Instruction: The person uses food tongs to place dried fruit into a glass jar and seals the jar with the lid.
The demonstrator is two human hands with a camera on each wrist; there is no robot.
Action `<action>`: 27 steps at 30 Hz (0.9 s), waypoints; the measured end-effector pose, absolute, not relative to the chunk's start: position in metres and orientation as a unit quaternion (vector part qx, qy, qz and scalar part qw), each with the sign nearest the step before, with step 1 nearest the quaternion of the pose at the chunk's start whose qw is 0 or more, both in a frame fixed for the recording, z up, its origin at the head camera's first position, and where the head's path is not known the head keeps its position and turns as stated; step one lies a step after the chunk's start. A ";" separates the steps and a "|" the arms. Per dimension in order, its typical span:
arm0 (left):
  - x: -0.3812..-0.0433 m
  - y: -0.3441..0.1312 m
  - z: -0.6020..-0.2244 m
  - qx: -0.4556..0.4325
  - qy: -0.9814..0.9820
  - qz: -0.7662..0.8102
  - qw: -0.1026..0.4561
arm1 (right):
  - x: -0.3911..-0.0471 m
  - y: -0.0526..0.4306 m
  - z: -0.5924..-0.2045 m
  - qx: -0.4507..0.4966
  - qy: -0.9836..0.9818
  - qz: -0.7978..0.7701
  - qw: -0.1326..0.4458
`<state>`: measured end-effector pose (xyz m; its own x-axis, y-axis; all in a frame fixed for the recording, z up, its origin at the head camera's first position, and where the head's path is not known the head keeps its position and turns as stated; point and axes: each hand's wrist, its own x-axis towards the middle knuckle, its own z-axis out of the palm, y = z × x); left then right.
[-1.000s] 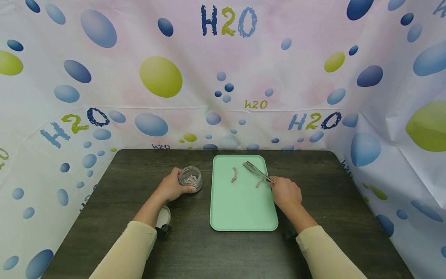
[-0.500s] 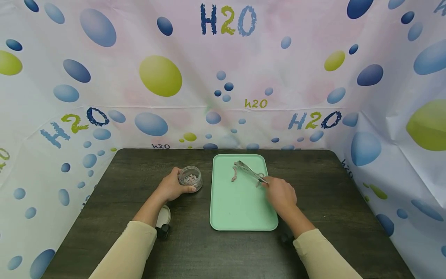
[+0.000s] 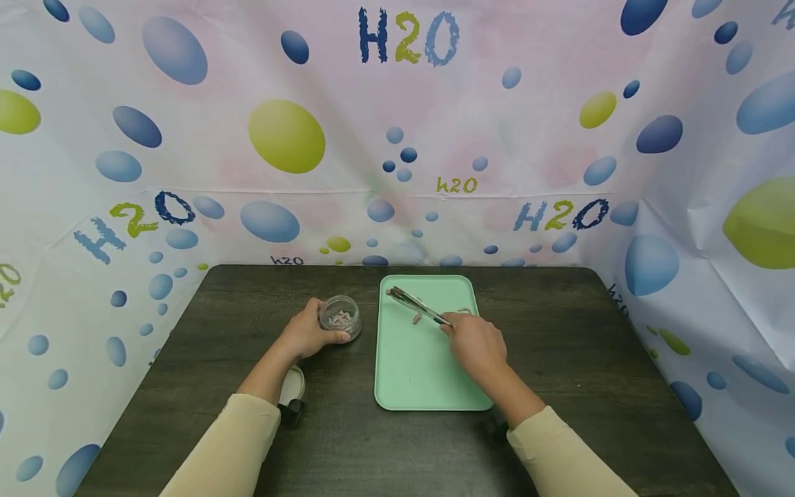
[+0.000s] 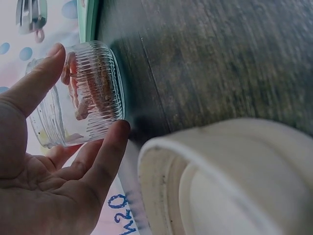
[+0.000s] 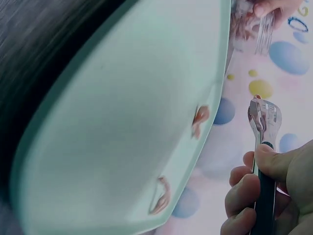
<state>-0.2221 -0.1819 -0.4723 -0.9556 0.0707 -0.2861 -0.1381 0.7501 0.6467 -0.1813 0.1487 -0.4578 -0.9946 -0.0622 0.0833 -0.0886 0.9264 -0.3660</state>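
Note:
My left hand (image 3: 306,333) holds a small ribbed glass jar (image 4: 98,73) on the table, thumb on one side and fingers on the other. Pinkish, worm-like strips (image 4: 100,90) lie inside it. My right hand (image 3: 479,345) grips metal tongs (image 3: 415,302) with a dark handle, raised over the upper part of a mint-green tray (image 3: 428,376). A small pinkish bit (image 5: 257,97) shows at the tongs' tips. Two similar strips rest on the tray: one strip (image 5: 200,120) partly behind the tongs in the head view, another strip (image 5: 160,197) near my right hand.
A whitish lid (image 3: 292,386) lies on the dark wooden table (image 3: 348,442) beside my left forearm. Behind the table hangs a white backdrop (image 3: 348,228) with blue and green bubbles and lettering.
My right hand has carried the tongs leftward across the tray, so their tips are now near its left edge, closer to the jar. My left hand and the jar stay put.

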 end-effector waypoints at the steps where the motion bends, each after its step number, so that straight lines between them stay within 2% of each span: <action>1: -0.222 -0.182 -0.472 -0.019 0.924 0.353 0.149 | -0.181 0.145 -0.456 0.041 -0.981 0.184 0.034; 11: -0.220 -0.184 -0.473 -0.020 0.924 0.350 0.151 | -0.175 0.114 -0.451 0.086 -0.981 0.164 0.057; 21: -0.220 -0.185 -0.475 -0.019 0.927 0.345 0.146 | -0.175 0.087 -0.448 0.100 -0.980 0.167 0.041; 27: -0.221 -0.182 -0.473 -0.020 0.924 0.354 0.146 | -0.173 0.081 -0.449 0.115 -0.980 0.155 0.052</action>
